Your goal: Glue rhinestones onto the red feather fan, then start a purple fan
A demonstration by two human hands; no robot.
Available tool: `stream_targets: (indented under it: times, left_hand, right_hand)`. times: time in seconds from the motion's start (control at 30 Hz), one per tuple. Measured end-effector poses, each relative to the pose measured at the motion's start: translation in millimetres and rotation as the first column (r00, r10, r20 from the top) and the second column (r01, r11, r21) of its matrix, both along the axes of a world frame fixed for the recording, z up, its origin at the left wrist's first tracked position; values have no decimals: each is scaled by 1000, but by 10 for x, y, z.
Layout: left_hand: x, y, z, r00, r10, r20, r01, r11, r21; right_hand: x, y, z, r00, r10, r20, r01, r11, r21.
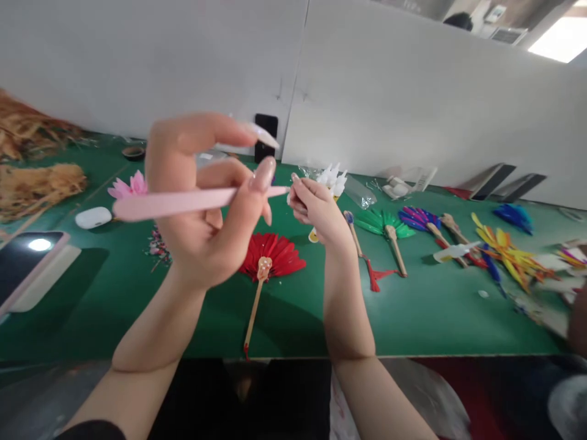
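Note:
Raised close to the camera, my left hand [208, 201] pinches pink tweezers [178, 203] between thumb and fingers. Their broad end points left, and the narrow tip reaches right to the fingertips of my right hand [315, 205]. My right hand is closed in a pinch; whatever it holds is too small or hidden to make out. Below and between both hands, a red feather fan [275, 255] lies on the green table [293, 333]. Its wooden handle points toward me, and pale bead-like decorations sit at the base of the feathers.
White-tipped glue bottles [334, 178] stand behind my right hand. To the right lie a green feather fan [387, 225], a purple one [419, 219] and yellow feathers [504, 247]. At left are a lit phone [32, 256], a pink flower [131, 184] and raffia-like fibre [41, 186]. A white partition [413, 98] rises behind.

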State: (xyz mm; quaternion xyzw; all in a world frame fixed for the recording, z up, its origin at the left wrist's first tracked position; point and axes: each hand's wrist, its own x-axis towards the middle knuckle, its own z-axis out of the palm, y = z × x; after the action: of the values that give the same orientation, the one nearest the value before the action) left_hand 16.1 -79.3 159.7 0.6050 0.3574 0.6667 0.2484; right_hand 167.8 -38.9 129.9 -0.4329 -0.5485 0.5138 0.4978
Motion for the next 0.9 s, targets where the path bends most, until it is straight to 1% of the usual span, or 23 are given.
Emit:
stream_targets:
  times: [0.03, 0.07, 0.1, 0.13, 0.17, 0.2, 0.23, 0.27, 0.3, 0.33, 0.37, 0.4, 0.43, 0.47, 0.5, 0.57, 0.63, 0.67, 0.7, 0.8, 0.87, 0.9]
  left_hand:
    - [-20, 62, -20, 991, 4, -130, 19, 985, 174]
    - [-60, 103, -40, 982, 1, -188, 68, 931, 360]
    - [-119, 117, -62, 978, -20, -206, 99, 920, 379]
    - [-194, 98, -90, 980, -49, -191, 109, 943, 314]
    - [-278, 44, -129, 983, -82, -166, 120, 964, 236]
    - [-365, -43, -183, 984, -114, -139, 133, 982, 135]
    - [-448, -157, -255, 977, -163, -139, 170, 985, 35]
    - [-520, -292, -347, 980, -162, -116, 153, 985, -84]
    - [-577, -441, -458, 987, -130, -90, 107, 970, -219]
    - [-614, -594, -584, 989, -133, -68, 105, 943, -317]
    - [-632, -747, -717, 988, -141, -59, 104, 904, -415]
    - [-632, -892, -850, 982, -179, -68, 121, 856, -502]
    - [-619, -1025, -974, 970, -213, -115, 109, 810, -576]
    - [-599, -1143, -1080, 940, -286, -188, 105, 764, -637]
    - [-579, -1242, -1164, 900, -345, -267, 81, 733, -675]
    - [-554, -1379, -1255, 834, -377, -404, -9, 721, -693]
    - [-549, -1443, -1261, 762, -356, -540, -138, 727, -673]
    - [-545, -1456, -1245, 710, -358, -607, -200, 724, -661]
    - [-535, -1462, -1227, 642, -378, -667, -251, 719, -649]
    - [-441, -1468, -1205, 420, -468, -778, -319, 726, -609]
    - [-347, -1460, -1229, 301, -486, -820, -343, 747, -569]
    - [-303, -1446, -1247, 257, -481, -839, -357, 759, -544]
  right_hand:
    - [85, -18, 7, 996, -21, 84, 19, 999, 25]
    - [174, -89, 30, 987, -42, 152, 33, 998, 59]
    - [261, -205, 59, 977, -80, 196, 61, 993, 104]
    - [341, -356, 76, 963, -133, 235, 99, 984, 147]
    - [408, -529, 68, 940, -210, 268, 159, 967, 199]
    - [458, -710, 22, 908, -281, 312, 215, 949, 229]
    - [486, -890, -68, 870, -333, 363, 252, 934, 253]
    - [491, -1057, -200, 840, -328, 431, 246, 940, 236]
    - [475, -1206, -367, 816, -275, 508, 208, 960, 185]
    - [441, -1333, -556, 785, -226, 576, 180, 974, 137]
    - [396, -1437, -750, 735, -199, 648, 177, 979, 100]
    - [344, -1519, -935, 679, -182, 711, 168, 982, 91]
    - [292, -1581, -1099, 626, -198, 755, 157, 979, 127]
    - [244, -1627, -1234, 579, -220, 785, 136, 975, 174]
    - [204, -1658, -1337, 542, -245, 804, 116, 969, 217]
    - [150, -1680, -1460, 511, -273, 815, 87, 960, 267]
    - [123, -1656, -1504, 501, -279, 820, 72, 957, 282]
    - [115, -1630, -1511, 493, -281, 823, 67, 956, 286]
    - [109, -1597, -1514, 485, -281, 828, 61, 955, 289]
    - [88, -1479, -1518, 470, -277, 838, 44, 956, 292]
    - [72, -1400, -1523, 469, -271, 841, 30, 956, 292]
    - [65, -1361, -1525, 470, -268, 841, 23, 956, 292]
